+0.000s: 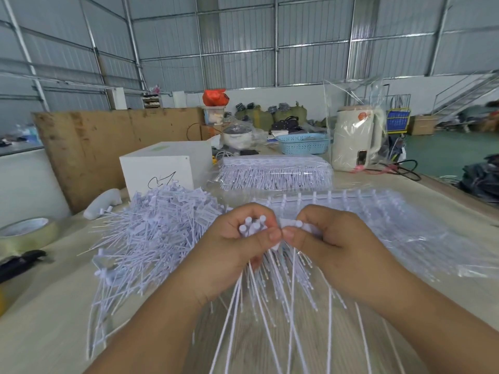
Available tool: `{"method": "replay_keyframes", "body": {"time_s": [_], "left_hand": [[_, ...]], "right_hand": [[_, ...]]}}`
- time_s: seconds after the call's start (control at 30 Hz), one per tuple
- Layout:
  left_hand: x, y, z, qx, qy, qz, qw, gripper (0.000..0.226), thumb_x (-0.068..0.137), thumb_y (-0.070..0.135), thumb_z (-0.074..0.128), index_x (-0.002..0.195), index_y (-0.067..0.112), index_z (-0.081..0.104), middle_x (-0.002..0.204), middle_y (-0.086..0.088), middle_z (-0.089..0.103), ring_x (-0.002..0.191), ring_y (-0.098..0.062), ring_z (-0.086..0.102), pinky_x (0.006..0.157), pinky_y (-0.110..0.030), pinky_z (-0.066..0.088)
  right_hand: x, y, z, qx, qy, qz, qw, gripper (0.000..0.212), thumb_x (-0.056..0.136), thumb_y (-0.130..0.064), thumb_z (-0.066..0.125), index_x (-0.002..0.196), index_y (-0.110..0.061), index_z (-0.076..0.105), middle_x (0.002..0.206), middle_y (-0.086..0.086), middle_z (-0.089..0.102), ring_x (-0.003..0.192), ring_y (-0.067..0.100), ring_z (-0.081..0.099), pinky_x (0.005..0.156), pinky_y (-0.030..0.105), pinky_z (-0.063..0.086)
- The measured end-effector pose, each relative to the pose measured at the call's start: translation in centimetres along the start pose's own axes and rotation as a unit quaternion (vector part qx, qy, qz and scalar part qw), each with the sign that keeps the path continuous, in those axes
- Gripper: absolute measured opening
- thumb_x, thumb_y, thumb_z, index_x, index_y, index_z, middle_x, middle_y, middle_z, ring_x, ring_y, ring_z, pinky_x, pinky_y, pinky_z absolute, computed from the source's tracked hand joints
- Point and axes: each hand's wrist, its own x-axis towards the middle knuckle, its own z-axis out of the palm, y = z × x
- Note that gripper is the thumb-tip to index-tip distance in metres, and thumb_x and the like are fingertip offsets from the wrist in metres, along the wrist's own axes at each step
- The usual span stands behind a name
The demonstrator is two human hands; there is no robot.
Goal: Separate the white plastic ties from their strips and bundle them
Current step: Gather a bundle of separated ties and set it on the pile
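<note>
Head view: left hand point(237, 252) grips loose ties point(252, 226), tails hanging toward the person; right hand point(334, 244) pinches the strip point(290, 224) beside it

We can't see the ties' point(253, 228) mid sections, hidden inside both hands point(235, 244). Tails blurred, cut off at bottom edge. Tape roll point(25, 233) cropped at left. Printing on loose ties pile point(162, 220) too small to read.
</note>
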Motion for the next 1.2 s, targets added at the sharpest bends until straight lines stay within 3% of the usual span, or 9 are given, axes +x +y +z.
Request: {"method": "replay_keyframes", "body": {"time_s": [0.27, 0.37, 0.43, 0.53, 0.6, 0.77, 0.87, 1.0, 1.2], "left_hand": [[0.4, 0.3, -1.1, -0.038, 0.167, 0.026, 0.985, 0.009, 0.07, 0.022, 0.07, 0.064, 0.027, 0.065, 0.05, 0.008, 0.051, 0.042, -0.01, 0.042, 0.043, -0.018, 0.039], [0.2, 0.3, -1.7, -0.008, 0.094, -0.006, 0.995, 0.008, 0.071, 0.02, 0.07, 0.067, 0.027, 0.069, 0.056, 0.008, 0.054, 0.042, -0.008, 0.043, 0.043, -0.018, 0.04], [-0.1, 0.2, -1.1, 0.016, 0.018, -0.021, 1.0, 0.013, 0.073, 0.017, 0.078, 0.073, 0.029, 0.072, 0.062, 0.01, 0.058, 0.044, -0.005, 0.045, 0.044, -0.019, 0.042], [-0.4, 0.1, -0.2, 0.012, -0.057, -0.029, 0.998, 0.016, 0.076, 0.015, 0.071, 0.081, 0.03, 0.074, 0.075, 0.01, 0.067, 0.05, -0.003, 0.049, 0.046, -0.019, 0.044], [-0.4, 0.2, -0.3, 0.014, -0.076, -0.043, 0.996, 0.016, 0.074, 0.016, 0.071, 0.081, 0.03, 0.075, 0.076, 0.008, 0.067, 0.051, -0.006, 0.048, 0.046, -0.019, 0.044], [-0.6, 0.8, -0.7, 0.047, -0.144, -0.088, 0.985, 0.023, 0.071, 0.012, 0.066, 0.079, 0.03, 0.076, 0.074, 0.01, 0.066, 0.054, -0.008, 0.05, 0.046, -0.018, 0.044], [-0.6, 1.0, -0.7, 0.056, -0.202, -0.102, 0.972, 0.033, 0.077, 0.005, 0.06, 0.084, 0.032, 0.077, 0.076, 0.013, 0.068, 0.055, -0.007, 0.05, 0.047, -0.016, 0.044], [-0.8, 1.3, -0.8, 0.041, -0.252, -0.112, 0.96, 0.037, 0.079, 0.002, 0.06, 0.086, 0.034, 0.077, 0.072, 0.015, 0.068, 0.055, 0.0, 0.054, 0.048, -0.013, 0.044], [-0.5, 0.6, -0.7, 0.08, -0.158, -0.111, 0.978, 0.02, 0.077, 0.014, 0.066, 0.07, 0.031, 0.073, 0.064, 0.013, 0.062, 0.053, -0.002, 0.053, 0.047, -0.016, 0.043]], "right_hand": [[0.8, 0.2, -1.6, 0.031, 0.206, 0.05, 0.977, 0.046, 0.09, -0.042, 0.059, 0.07, -0.004, 0.044, 0.05, -0.009, 0.03, 0.044, 0.006, 0.028, 0.042, 0.018, 0.025], [0.5, 0.4, -1.7, 0.106, 0.114, 0.048, 0.987, 0.035, 0.084, -0.045, 0.064, 0.079, -0.011, 0.056, 0.049, -0.012, 0.037, 0.041, 0.002, 0.03, 0.041, 0.013, 0.027], [0.1, 0.3, -0.8, 0.143, 0.006, 0.045, 0.989, 0.034, 0.076, -0.057, 0.068, 0.091, -0.028, 0.061, 0.052, -0.01, 0.045, 0.043, 0.006, 0.037, 0.044, 0.02, 0.032], [-0.2, 0.1, 0.4, 0.15, -0.111, 0.025, 0.982, 0.035, 0.077, -0.058, 0.069, 0.104, -0.038, 0.059, 0.077, 0.007, 0.07, 0.067, 0.034, 0.063, 0.066, 0.049, 0.052], [-0.3, -0.1, 0.5, 0.153, -0.117, 0.029, 0.981, 0.038, 0.073, -0.056, 0.071, 0.106, -0.042, 0.058, 0.087, 0.02, 0.07, 0.079, 0.046, 0.063, 0.076, 0.062, 0.048], [-0.4, -0.3, 0.2, 0.109, -0.145, 0.033, 0.983, 0.054, 0.064, -0.055, 0.076, 0.111, -0.05, 0.05, 0.077, 0.008, 0.066, 0.063, 0.02, 0.06, 0.065, 0.039, 0.048], [-0.6, -0.5, 0.1, 0.092, -0.185, 0.035, 0.978, 0.058, 0.064, -0.051, 0.078, 0.112, -0.05, 0.047, 0.081, 0.003, 0.07, 0.073, 0.017, 0.069, 0.076, 0.041, 0.054], [-0.7, -0.7, 0.0, 0.061, -0.197, 0.011, 0.978, 0.059, 0.065, -0.055, 0.077, 0.114, -0.049, 0.045, 0.075, -0.003, 0.065, 0.069, 0.012, 0.064, 0.072, 0.036, 0.051], [-0.4, -0.2, -0.8, 0.047, -0.207, 0.03, 0.977, 0.038, 0.071, -0.063, 0.067, 0.095, -0.033, 0.064, 0.082, -0.001, 0.068, 0.076, 0.022, 0.063, 0.072, 0.043, 0.051]]}}
